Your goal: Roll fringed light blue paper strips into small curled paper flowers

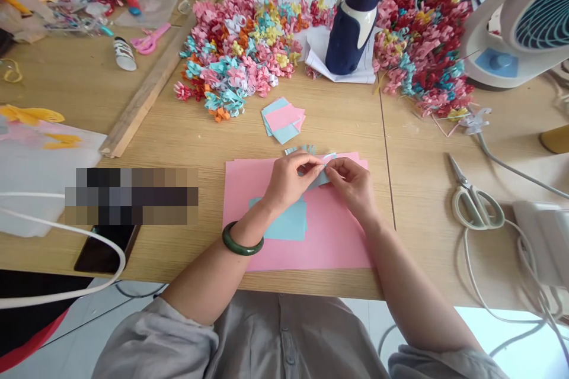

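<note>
My left hand [293, 179] and my right hand [351, 185] meet over the pink paper sheets [329, 243], fingertips pinched close together. Between them is a light blue paper piece [319, 179], partly hidden by the fingers. A small stack of blue paper rectangles [284, 219] lies on the pink sheets beneath my left wrist. Just beyond the hands, a blue paper strip with cut fringes [302, 150] rests at the sheets' far edge. Farther off sits a loose pile of pink and blue paper cards [283, 118].
Heaps of curled paper flowers [253, 41] spread across the back, beside a navy bottle [353, 18]. Scissors [475, 198] and a fan [502, 23] are on the right. A wooden bar [146, 86], pink scissors [151, 39] and a phone [106, 249] lie left.
</note>
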Available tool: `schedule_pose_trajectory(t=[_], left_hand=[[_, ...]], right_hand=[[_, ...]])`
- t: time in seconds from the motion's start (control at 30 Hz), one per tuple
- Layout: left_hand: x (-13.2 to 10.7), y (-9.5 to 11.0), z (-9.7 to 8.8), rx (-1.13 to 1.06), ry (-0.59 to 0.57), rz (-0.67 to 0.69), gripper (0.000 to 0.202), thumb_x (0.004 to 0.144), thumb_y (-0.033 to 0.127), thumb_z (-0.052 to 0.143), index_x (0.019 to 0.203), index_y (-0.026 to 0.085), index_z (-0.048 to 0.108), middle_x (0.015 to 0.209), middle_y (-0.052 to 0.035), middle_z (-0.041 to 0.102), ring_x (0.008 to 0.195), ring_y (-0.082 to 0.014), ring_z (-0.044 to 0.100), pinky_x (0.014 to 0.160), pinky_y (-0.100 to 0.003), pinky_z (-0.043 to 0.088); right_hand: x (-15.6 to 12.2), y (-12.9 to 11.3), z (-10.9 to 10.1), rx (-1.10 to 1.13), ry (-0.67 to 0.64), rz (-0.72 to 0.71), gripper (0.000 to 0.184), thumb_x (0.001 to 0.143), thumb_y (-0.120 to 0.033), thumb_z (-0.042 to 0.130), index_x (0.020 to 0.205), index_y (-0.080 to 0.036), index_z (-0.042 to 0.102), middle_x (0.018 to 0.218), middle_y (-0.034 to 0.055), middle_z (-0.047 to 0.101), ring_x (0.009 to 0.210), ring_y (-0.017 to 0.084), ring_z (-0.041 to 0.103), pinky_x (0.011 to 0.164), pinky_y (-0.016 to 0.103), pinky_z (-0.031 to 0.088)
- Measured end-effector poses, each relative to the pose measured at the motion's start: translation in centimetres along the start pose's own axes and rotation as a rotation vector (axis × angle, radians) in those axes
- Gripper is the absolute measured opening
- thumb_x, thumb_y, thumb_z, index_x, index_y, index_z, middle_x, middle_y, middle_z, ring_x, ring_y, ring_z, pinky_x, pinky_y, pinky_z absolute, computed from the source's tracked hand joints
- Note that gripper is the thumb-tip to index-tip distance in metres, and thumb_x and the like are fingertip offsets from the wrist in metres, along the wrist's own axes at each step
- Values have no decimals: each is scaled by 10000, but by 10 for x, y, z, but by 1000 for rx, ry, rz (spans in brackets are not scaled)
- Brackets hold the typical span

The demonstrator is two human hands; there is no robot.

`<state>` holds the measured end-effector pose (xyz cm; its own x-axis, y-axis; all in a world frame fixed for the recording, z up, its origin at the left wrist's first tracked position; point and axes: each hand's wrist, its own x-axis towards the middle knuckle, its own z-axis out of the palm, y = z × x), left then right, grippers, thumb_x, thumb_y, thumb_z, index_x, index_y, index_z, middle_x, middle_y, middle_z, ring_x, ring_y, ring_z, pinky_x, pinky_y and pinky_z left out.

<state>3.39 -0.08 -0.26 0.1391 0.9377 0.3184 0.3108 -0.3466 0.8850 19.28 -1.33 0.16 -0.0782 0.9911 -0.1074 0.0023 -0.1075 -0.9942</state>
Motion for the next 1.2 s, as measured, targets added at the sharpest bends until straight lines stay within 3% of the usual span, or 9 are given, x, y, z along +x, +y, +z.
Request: schedule_pose_trajectory(t=[0.13, 0.4, 0.73, 0.97, 1.2], left_hand=[[1, -1, 0, 42, -6, 123, 86, 861, 129, 653, 847, 159, 732, 840, -43, 725, 770, -125, 649, 653, -213, 514], [1, -2, -2, 156, -18, 231, 112, 891, 154, 627, 847, 173, 728, 864, -51, 736, 814, -141, 666, 743, -251, 525], [1, 4, -6, 107, -52, -3, 193, 916, 286, 602, 924, 193, 771, 800, -32, 678, 690, -118, 579, 602, -233, 440], [0, 4, -3, 184, -41, 12, 122, 869, 228, 646, 818, 189, 750, 772, -17, 660, 655, -113, 534, 622, -246, 425], [0, 6, -3, 208, 14, 64, 117, 878, 205, 636, 839, 186, 745, 780, -24, 668, 658, -114, 554, 625, -239, 433]], right_hand=[[0, -1, -1, 49, 0, 49, 283, 763, -462, 744, 761, -197, 646, 704, -16, 601, 658, 108, 582, 617, 262, 619], [-1, -6, -2, 60, -10, 105, 334, 754, -499, 764, 761, -185, 650, 623, -26, 613, 579, 113, 620, 636, 282, 607], [1, -5, -4, 33, 22, 78, 314, 743, -488, 765, 736, -195, 650, 631, -22, 605, 610, 126, 608, 664, 331, 643], [0, -3, -3, 9, 10, 60, 331, 754, -505, 759, 768, -186, 672, 653, -13, 617, 623, 122, 616, 649, 309, 643], [-2, -10, -1, 40, 7, 114, 389, 768, -551, 737, 730, -171, 664, 655, -4, 636, 568, 129, 670, 624, 287, 620]])
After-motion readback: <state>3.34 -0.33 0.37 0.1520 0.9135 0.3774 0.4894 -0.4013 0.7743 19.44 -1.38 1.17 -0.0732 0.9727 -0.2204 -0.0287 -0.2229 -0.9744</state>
